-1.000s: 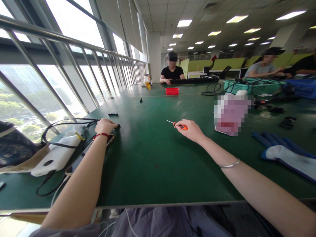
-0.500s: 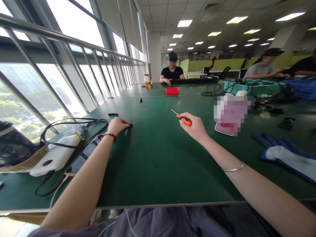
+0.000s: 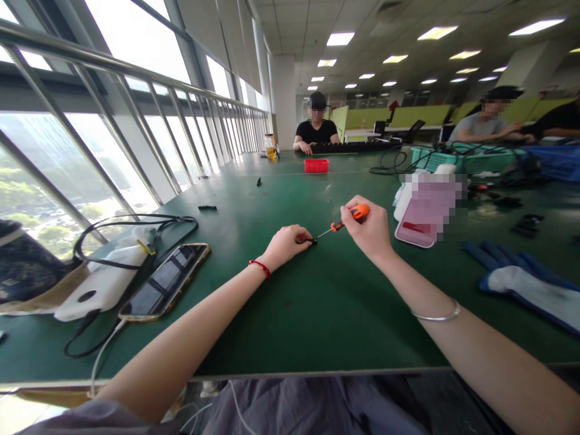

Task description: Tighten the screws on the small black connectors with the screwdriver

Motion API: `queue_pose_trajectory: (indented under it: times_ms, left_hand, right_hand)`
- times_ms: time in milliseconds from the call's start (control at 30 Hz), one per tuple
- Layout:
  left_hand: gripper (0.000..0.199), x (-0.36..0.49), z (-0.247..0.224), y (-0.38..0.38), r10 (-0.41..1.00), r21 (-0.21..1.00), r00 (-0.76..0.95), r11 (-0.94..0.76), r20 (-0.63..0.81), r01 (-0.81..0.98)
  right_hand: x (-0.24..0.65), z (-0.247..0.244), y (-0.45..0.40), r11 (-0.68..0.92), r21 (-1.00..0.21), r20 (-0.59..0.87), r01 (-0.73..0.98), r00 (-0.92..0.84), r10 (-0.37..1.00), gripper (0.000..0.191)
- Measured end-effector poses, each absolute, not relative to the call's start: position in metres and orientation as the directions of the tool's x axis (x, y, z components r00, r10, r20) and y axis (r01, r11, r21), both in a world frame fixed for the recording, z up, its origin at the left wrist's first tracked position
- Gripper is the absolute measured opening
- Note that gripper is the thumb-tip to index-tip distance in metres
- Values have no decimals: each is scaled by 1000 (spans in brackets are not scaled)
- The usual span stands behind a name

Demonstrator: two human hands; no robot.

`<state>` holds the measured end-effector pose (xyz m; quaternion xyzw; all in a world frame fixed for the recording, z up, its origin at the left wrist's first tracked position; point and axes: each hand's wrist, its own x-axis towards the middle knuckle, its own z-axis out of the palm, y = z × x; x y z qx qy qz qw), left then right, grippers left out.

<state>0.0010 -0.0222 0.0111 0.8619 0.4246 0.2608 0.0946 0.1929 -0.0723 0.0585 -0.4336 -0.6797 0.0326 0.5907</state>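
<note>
My left hand is closed on a small black part at the middle of the green table. The fingers hide most of that part, so its exact kind does not show. My right hand grips an orange-and-black screwdriver. Its thin metal shaft slants down to the left, with the tip at the black part. Farther off on the left lie a black strip-shaped piece and a small black piece.
A smartphone, a white power bank and looped black cable lie left. On the right are a pink phone-like object, a blue-and-white glove and a green basket. A red tray stands ahead, near a seated person.
My left hand has moved right with the small black part. My right hand has turned the screwdriver from pointing up-left to pointing down-left, bringing its tip to the part.
</note>
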Motion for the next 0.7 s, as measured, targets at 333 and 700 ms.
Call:
queue_pose_trajectory:
  times_ms: [333, 700]
  left_hand:
    - [15, 4, 17, -30, 773, 307, 515, -625, 371, 718]
    - [14, 2, 18, -32, 725, 230, 572, -675, 384, 701]
  right_hand:
    - [192, 58, -73, 568, -565, 739, 599, 59, 671, 24]
    - [190, 61, -79, 517, -549, 721, 657, 61, 690, 12]
